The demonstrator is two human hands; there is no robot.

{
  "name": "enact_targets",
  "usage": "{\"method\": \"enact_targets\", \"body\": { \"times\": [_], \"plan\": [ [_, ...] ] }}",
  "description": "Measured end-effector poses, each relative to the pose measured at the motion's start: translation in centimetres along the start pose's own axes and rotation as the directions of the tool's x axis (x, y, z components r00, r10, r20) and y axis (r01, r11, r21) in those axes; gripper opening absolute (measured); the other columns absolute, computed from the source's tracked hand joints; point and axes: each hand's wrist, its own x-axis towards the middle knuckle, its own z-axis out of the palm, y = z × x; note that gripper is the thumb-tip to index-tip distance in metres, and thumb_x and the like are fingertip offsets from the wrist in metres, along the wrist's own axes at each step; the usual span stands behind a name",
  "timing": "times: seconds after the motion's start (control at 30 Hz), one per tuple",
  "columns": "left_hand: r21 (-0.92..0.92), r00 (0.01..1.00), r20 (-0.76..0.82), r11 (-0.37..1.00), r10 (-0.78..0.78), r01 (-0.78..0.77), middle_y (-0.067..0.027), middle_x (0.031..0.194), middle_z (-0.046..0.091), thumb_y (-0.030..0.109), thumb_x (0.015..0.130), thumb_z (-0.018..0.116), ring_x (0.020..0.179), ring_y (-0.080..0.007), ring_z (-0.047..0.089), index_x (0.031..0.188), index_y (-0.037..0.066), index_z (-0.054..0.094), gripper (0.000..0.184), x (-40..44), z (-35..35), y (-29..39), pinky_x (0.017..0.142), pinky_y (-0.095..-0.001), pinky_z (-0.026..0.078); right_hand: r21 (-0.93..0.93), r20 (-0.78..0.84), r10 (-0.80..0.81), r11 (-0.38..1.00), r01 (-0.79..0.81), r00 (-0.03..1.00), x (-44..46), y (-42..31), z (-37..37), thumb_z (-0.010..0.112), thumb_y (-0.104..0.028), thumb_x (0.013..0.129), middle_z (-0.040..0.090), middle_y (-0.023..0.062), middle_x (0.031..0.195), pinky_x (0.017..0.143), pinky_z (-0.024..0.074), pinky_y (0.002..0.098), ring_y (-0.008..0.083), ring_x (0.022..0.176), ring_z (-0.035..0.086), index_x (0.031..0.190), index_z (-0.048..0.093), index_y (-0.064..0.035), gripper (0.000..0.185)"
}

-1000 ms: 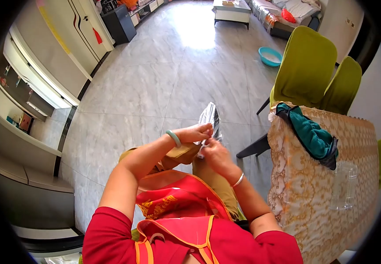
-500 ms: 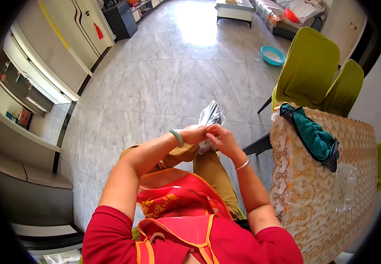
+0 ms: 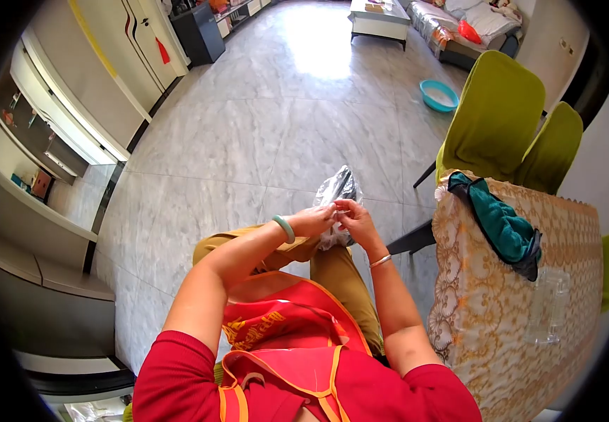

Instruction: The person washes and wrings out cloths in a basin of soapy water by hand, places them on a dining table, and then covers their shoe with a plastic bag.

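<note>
A clear, crinkled plastic shoe cover [image 3: 330, 191] is wrapped round a dark shoe, which shows faintly through it. My left hand [image 3: 314, 221], below a pale green bangle, pinches the plastic near the ankle. Against its fingertips, my right hand [image 3: 358, 222] with a silver bangle is also closed on the plastic edge. What lies right between the fingertips is too small to make out clearly. My legs are in brown trousers [image 3: 339, 281], one of them bent across. A red apron [image 3: 283, 316] with yellow lettering lies over my lap.
To the right stands a table with a patterned cloth [image 3: 480, 302], holding a teal and dark cloth [image 3: 501, 221] and a clear plastic tray [image 3: 549, 306]. Green chairs [image 3: 494, 112] stand behind it. A turquoise basin [image 3: 438, 96] sits on the grey tiled floor [image 3: 248, 141].
My hands have shifted slightly, with the right fingers more extended at the plastic. The whole view has dipped a little lower in the frame.
</note>
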Motion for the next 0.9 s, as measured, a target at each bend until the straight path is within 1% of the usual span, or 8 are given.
{"method": "enact_targets", "body": {
  "times": [0.13,0.3,0.4,0.6,0.73,0.83,0.87,0.9],
  "plan": [
    [0.01,0.998,-0.028,0.999,0.05,-0.049,-0.0247,0.095,0.055,0.023,0.087,0.042,0.09,-0.0393,0.053,0.101,-0.003,0.044,0.03,0.0,0.1,-0.4,0.074,-0.0436,0.042,0.032,0.062,0.108,0.993,-0.111,0.992,0.1,0.9,-0.1,0.052,-0.009,0.086,0.06,0.0044,0.084,0.062,0.0513,0.024,0.0106,0.075,0.058,0.097,0.054,-0.0006,0.014],
    [0.181,0.982,-0.134,0.978,0.13,-0.104,-0.022,0.084,0.056,0.02,0.085,0.045,0.082,-0.0386,0.055,0.091,-0.002,0.045,0.023,-0.4,0.3,0.6,0.067,-0.0438,0.043,0.055,-0.066,0.082,0.995,-0.078,0.994,-0.1,1.9,0.4,0.051,-0.01,0.086,0.058,0.0078,0.081,0.057,0.0533,0.0264,0.0133,0.069,0.06,0.088,0.051,0.0009,0.012],
    [0.2,0.993,-0.103,0.979,0.064,-0.042,-0.0184,0.086,0.057,0.018,0.087,0.039,0.082,-0.0353,0.057,0.088,0.0,0.045,0.019,-0.1,0.1,1.6,0.065,-0.0423,0.045,0.127,-0.129,0.11,0.987,-0.094,0.986,-0.5,1.9,0.5,0.049,-0.011,0.087,0.057,0.0076,0.08,0.055,0.0535,0.0265,0.0139,0.066,0.06,0.089,0.049,0.0003,0.012],
    [0.327,0.971,-0.127,0.933,0.203,-0.152,-0.0153,0.082,0.059,0.016,0.085,0.041,0.076,-0.0304,0.061,0.089,0.002,0.046,0.015,0.7,1.6,0.8,0.063,-0.0392,0.047,0.128,-0.17,0.107,0.988,-0.086,0.98,-1.4,2.0,0.3,0.048,-0.013,0.088,0.055,0.0059,0.079,0.052,0.053,0.0263,0.0128,0.064,0.06,0.091,0.047,-0.0013,0.012],
    [0.532,0.945,-0.153,0.83,0.288,-0.167,-0.0096,0.063,0.06,0.022,0.08,0.05,0.056,-0.0227,0.063,0.1,-0.002,0.046,0.031,1.2,1.8,-0.2,0.045,-0.0295,0.047,0.202,-0.114,0.248,0.954,-0.222,0.962,-1.5,0.9,0.4,0.048,-0.021,0.088,0.057,0.0041,0.076,0.048,0.0497,0.0244,0.013,0.064,0.06,0.094,0.049,-0.0047,0.017],
    [0.476,0.996,0.043,0.875,0.078,-0.089,-0.0139,0.068,0.061,0.022,0.084,0.044,0.065,-0.0308,0.062,0.101,-0.001,0.043,0.029,1.2,-0.9,1.7,0.052,-0.0408,0.046,0.222,-0.082,0.296,0.936,-0.272,0.952,-0.9,0.8,0.3,0.048,-0.022,0.089,0.057,0.003,0.074,0.044,0.0467,0.0226,0.012,0.063,0.06,0.094,0.049,-0.0062,0.017],
    [0.403,0.996,0.022,0.911,0.084,-0.086,-0.0165,0.076,0.061,0.018,0.083,0.045,0.07,-0.0308,0.062,0.114,-0.001,0.039,0.036,1.7,-0.4,0.3,0.052,-0.0413,0.046,0.236,-0.066,0.25,0.945,-0.228,0.966,-0.5,1.9,0.1,0.047,-0.022,0.089,0.057,0.0018,0.075,0.043,0.0453,0.0215,0.0117,0.063,0.059,0.094,0.05,-0.0073,0.016],
    [0.334,0.998,0.022,0.941,0.055,-0.059,-0.0172,0.079,0.061,0.019,0.085,0.043,0.071,-0.0288,0.062,0.114,0.0,0.039,0.034,1.7,-0.9,0.8,0.053,-0.0397,0.047,0.232,-0.061,0.24,0.948,-0.22,0.969,-0.2,2.1,0.0,0.048,-0.022,0.088,0.057,0.0009,0.076,0.042,0.0442,0.0207,0.0111,0.063,0.059,0.093,0.05,-0.0083,0.014]
  ]
}}
